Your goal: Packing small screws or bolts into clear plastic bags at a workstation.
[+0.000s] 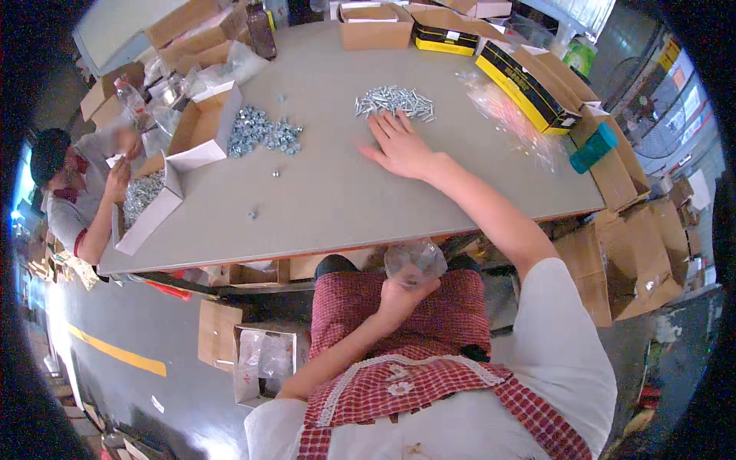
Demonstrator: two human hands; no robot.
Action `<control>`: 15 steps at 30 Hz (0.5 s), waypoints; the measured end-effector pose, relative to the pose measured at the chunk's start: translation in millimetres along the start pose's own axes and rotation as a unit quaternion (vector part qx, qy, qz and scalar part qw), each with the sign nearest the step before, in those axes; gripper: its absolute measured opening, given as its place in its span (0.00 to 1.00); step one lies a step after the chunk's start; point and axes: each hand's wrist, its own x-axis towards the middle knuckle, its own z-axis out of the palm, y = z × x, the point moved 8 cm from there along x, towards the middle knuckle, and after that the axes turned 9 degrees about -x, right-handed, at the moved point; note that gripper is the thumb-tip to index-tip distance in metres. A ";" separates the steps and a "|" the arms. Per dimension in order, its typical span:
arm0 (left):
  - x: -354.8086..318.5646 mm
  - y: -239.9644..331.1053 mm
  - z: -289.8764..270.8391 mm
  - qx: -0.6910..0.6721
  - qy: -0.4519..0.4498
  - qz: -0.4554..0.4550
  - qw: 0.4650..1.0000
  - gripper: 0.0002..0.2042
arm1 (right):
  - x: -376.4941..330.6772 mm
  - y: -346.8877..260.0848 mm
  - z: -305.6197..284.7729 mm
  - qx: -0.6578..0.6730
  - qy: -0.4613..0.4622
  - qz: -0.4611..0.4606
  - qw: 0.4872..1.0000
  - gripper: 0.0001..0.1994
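Observation:
My right hand (402, 150) lies on the grey table with its fingers spread. Its fingertips touch the near edge of a pile of small silver screws (395, 100). Low over my lap, just off the table's front edge, my left hand (406, 297) is closed around a clear plastic cup (415, 261). Whether the cup has anything in it I cannot make out. To the left on the table is a heap of silver nuts (261, 132), with a single nut (277, 173) and another small metal piece (252, 215) lying apart from it.
Open cardboard trays (201, 126) stand at the left, one holding small metal parts (143, 195). Yellow-black boxes (529, 88), clear plastic bags (512, 115) and a teal bottle (594, 148) line the right side. Another person (92, 184) sits at the table's left end.

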 end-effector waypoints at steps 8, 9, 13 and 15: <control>5.6 2.4 -1.8 0.068 0.025 0.047 0.996 0.21 | -57.2 21.8 -18.1 0.246 0.108 -0.004 0.963 0.30; 5.8 1.6 -3.1 0.064 0.025 0.041 0.997 0.21 | -58.0 25.4 -18.7 0.243 0.106 -0.005 0.964 0.30; 7.0 -5.1 -2.8 0.029 0.038 0.053 0.997 0.21 | -63.0 51.1 -0.6 0.525 0.060 0.090 0.844 0.33; 6.6 -14.6 -0.7 0.004 0.027 0.000 1.000 0.19 | -62.3 50.9 0.0 0.515 0.061 0.080 0.852 0.36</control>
